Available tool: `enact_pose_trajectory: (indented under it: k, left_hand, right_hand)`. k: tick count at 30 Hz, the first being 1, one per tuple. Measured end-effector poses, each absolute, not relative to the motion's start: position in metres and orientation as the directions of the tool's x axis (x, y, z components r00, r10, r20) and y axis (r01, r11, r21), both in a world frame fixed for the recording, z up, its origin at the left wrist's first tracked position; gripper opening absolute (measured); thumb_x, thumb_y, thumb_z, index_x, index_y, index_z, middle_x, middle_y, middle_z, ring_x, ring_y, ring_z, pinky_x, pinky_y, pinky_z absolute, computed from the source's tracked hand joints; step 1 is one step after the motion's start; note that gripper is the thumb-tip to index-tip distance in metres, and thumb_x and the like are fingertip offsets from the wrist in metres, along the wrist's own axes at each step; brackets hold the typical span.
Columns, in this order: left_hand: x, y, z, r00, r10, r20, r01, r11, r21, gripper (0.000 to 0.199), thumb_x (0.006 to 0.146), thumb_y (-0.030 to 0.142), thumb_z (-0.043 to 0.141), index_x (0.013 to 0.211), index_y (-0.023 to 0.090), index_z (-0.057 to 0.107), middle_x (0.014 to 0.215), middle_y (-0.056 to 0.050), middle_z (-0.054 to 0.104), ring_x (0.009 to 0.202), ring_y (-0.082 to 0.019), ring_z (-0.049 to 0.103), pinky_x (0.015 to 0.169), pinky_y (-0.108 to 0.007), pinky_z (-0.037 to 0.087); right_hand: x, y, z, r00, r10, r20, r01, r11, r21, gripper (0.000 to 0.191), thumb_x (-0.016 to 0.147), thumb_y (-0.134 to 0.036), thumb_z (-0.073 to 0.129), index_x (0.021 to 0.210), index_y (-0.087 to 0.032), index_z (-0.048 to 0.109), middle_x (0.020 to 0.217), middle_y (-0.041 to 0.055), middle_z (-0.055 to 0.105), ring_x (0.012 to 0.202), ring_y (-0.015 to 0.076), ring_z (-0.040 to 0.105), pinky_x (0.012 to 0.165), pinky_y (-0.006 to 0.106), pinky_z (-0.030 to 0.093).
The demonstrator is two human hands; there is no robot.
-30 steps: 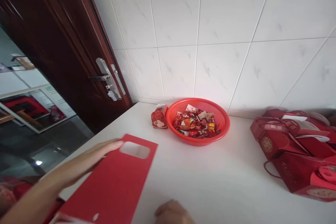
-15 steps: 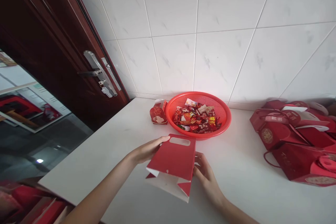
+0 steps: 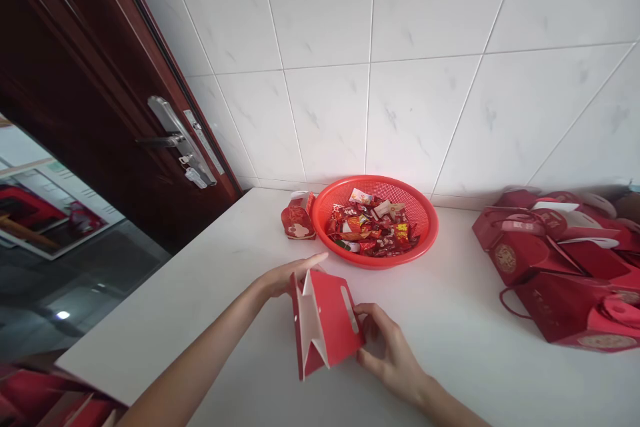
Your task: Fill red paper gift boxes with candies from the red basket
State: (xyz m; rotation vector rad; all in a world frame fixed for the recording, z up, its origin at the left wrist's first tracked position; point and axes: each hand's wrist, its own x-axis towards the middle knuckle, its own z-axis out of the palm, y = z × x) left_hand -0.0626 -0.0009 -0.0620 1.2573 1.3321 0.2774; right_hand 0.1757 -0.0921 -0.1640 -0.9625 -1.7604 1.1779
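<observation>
A folded red paper gift box [image 3: 337,320] with a rounded cut-out window is held above the white tabletop, turned on its side so that its open end with pale inner flaps faces left. My right hand [image 3: 390,353] grips its right edge, thumb below and fingers at the window. My left hand [image 3: 290,277] rests against the box's far left side with a digit stretched out; the box hides its other fingers. Just beyond stands a red plastic basket [image 3: 430,240] holding many wrapped sweets [image 3: 375,227]. A small red patterned box [image 3: 299,217] touches the basket's left side.
Several red gift boxes [image 3: 550,267] are piled on the right of the white table [image 3: 225,233]. More red boxes [image 3: 50,400] lie below its left edge. A dark wooden door [image 3: 100,80] stands at the left, and a tiled wall [image 3: 325,113] runs behind.
The red paper gift box has turned, its open end swinging from facing me to facing left. My right hand has moved to grip the windowed end; my left hand has loosened from that edge.
</observation>
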Motion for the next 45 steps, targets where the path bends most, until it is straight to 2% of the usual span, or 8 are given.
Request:
enact_pose_trajectory:
  k: [7,11,14,17,21,28,36,45]
  left_hand:
    - [-0.064,-0.008,-0.043,0.272,0.769,-0.579,0.377,0.468,0.799,0.088,0.071,0.088,0.051,0.121,0.017,0.061,0.084,-0.009,0.073,0.078,-0.026,0.068,0.074,-0.036,0.053]
    - [-0.06,-0.034,-0.015,0.302,0.885,-0.355,0.423,0.209,0.882,0.075,0.085,0.079,0.042,0.131,0.022,0.06,0.117,-0.011,0.071,0.109,-0.029,0.066,0.096,-0.04,0.049]
    - [-0.056,-0.055,0.004,0.329,0.929,-0.172,0.506,-0.02,0.863,0.064,0.085,0.068,0.058,0.134,0.027,0.06,0.136,-0.008,0.063,0.125,-0.032,0.057,0.104,-0.04,0.046]
    - [-0.053,-0.068,0.009,0.261,0.965,-0.04,0.599,-0.129,0.79,0.053,0.079,0.055,0.072,0.123,0.027,0.066,0.119,-0.006,0.07,0.112,-0.029,0.064,0.096,-0.035,0.051]
    - [-0.051,-0.068,-0.002,0.203,0.979,0.013,0.605,-0.136,0.785,0.034,0.089,0.053,0.062,0.103,0.023,0.071,0.094,-0.004,0.072,0.09,-0.023,0.067,0.08,-0.029,0.054]
    - [-0.041,-0.051,-0.022,0.347,0.938,-0.007,0.479,-0.17,0.861,0.035,0.099,0.05,0.048,0.108,0.023,0.068,0.104,-0.004,0.071,0.094,-0.02,0.063,0.079,-0.025,0.049]
    - [-0.037,-0.015,-0.026,0.48,0.877,-0.034,0.417,-0.195,0.888,0.033,0.095,0.045,0.055,0.103,0.019,0.073,0.107,-0.007,0.073,0.096,-0.022,0.063,0.086,-0.029,0.049]
    - [-0.023,0.009,-0.009,0.636,0.77,-0.043,0.449,-0.324,0.833,0.035,0.097,0.044,0.051,0.108,0.021,0.075,0.108,-0.006,0.074,0.093,-0.02,0.064,0.083,-0.026,0.049]
  right_hand:
    - [0.173,-0.098,-0.167,-0.529,0.829,0.18,0.302,0.383,-0.873,0.041,0.075,-0.046,0.076,0.105,-0.022,0.059,0.094,0.0058,0.066,0.084,0.0226,0.058,0.075,0.034,0.048]
    - [0.173,-0.102,-0.166,-0.58,0.791,0.194,0.371,0.469,-0.802,0.035,0.08,-0.034,0.071,0.11,-0.022,0.059,0.095,0.0061,0.067,0.081,0.0212,0.06,0.075,0.033,0.048]
    - [0.171,-0.104,-0.165,-0.574,0.775,0.264,0.372,0.534,-0.759,0.026,0.081,-0.027,0.068,0.106,-0.023,0.058,0.091,0.0049,0.067,0.075,0.0197,0.059,0.072,0.032,0.048]
    - [0.17,-0.105,-0.166,-0.502,0.786,0.362,0.354,0.568,-0.743,0.013,0.085,-0.024,0.063,0.095,-0.024,0.054,0.081,0.0023,0.065,0.069,0.0178,0.057,0.067,0.03,0.046]
    - [0.169,-0.105,-0.168,-0.345,0.826,0.446,0.328,0.551,-0.767,0.012,0.092,-0.023,0.056,0.085,-0.025,0.046,0.073,-0.0003,0.06,0.064,0.0158,0.054,0.061,0.027,0.045]
    - [0.169,-0.099,-0.167,-0.202,0.906,0.373,0.227,0.413,-0.882,0.026,0.095,-0.033,0.057,0.076,-0.024,0.042,0.069,-0.0013,0.057,0.061,0.0137,0.053,0.057,0.025,0.045]
    - [0.166,-0.1,-0.167,-0.341,0.72,0.604,0.386,0.693,-0.608,0.02,0.09,-0.018,0.054,0.072,-0.024,0.046,0.065,0.0004,0.062,0.059,0.0147,0.056,0.057,0.026,0.043]
    - [0.152,-0.092,-0.198,-0.469,0.627,0.622,0.44,0.777,-0.451,0.02,0.088,-0.025,0.055,0.068,-0.024,0.053,0.059,0.0002,0.063,0.05,0.0149,0.052,0.047,0.027,0.035]
